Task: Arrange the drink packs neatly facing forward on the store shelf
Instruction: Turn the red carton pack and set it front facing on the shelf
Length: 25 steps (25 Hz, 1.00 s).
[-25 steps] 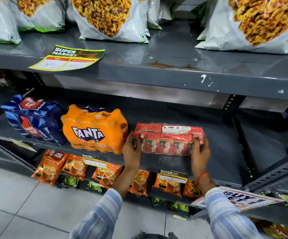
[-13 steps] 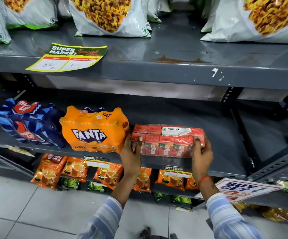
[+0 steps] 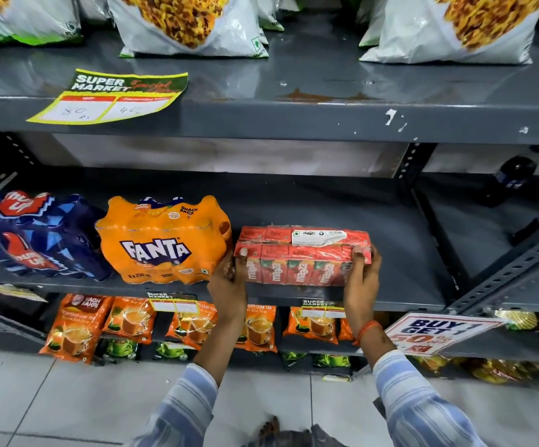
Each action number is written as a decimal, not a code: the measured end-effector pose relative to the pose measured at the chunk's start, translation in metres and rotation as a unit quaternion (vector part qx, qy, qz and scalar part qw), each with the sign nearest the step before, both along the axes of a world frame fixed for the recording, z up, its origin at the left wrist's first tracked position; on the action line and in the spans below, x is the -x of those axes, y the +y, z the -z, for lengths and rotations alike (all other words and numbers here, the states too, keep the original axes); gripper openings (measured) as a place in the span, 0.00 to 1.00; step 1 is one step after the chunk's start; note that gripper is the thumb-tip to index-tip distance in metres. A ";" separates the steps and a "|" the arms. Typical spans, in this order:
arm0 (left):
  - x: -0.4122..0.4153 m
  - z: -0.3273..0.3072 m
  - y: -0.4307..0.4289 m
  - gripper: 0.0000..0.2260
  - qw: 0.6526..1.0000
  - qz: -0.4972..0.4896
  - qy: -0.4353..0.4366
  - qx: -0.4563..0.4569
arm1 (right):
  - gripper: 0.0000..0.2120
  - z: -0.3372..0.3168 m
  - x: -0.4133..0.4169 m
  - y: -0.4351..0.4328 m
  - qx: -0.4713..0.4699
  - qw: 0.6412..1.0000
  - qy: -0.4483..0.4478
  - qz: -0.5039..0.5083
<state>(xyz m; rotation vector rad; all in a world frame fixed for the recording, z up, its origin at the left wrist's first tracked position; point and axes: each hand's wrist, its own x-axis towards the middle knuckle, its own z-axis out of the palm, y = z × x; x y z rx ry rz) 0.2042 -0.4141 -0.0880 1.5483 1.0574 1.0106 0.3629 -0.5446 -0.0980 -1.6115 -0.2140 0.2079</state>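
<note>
A red Maaza carton pack (image 3: 297,256) sits near the front edge of the grey middle shelf (image 3: 400,279), its labels facing me. My left hand (image 3: 229,282) grips its left end and my right hand (image 3: 361,275) grips its right end. Just left of it stands an orange Fanta bottle pack (image 3: 161,240), logo forward, close to the red pack. Further left lies a blue Thums Up pack (image 3: 32,233), tilted slightly.
The middle shelf is bare to the right of the red pack up to a slotted upright (image 3: 410,175). Snack bags (image 3: 184,24) fill the top shelf above a price tag (image 3: 110,96). Orange tea packets (image 3: 74,327) hang below. A "Buy 1 Get 1" sign (image 3: 432,330) juts out at the lower right.
Both hands still hold the red pack's ends; it has shifted slightly left, closer to the Fanta pack. The camera has tilted up a little.
</note>
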 end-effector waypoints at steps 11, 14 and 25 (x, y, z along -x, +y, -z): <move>0.003 -0.006 -0.006 0.13 1.000 0.005 -0.005 0.019 | 0.22 0.002 -0.018 -0.014 0.006 0.995 0.027 -0.092; 0.002 -0.006 -0.008 0.15 1.000 0.012 0.003 0.007 | 0.20 0.002 -0.023 -0.018 0.011 0.994 0.030 -0.102; -0.019 -0.003 -0.039 0.16 0.996 0.076 0.025 -0.028 | 0.18 0.000 -0.046 -0.060 0.040 0.997 -0.010 -0.061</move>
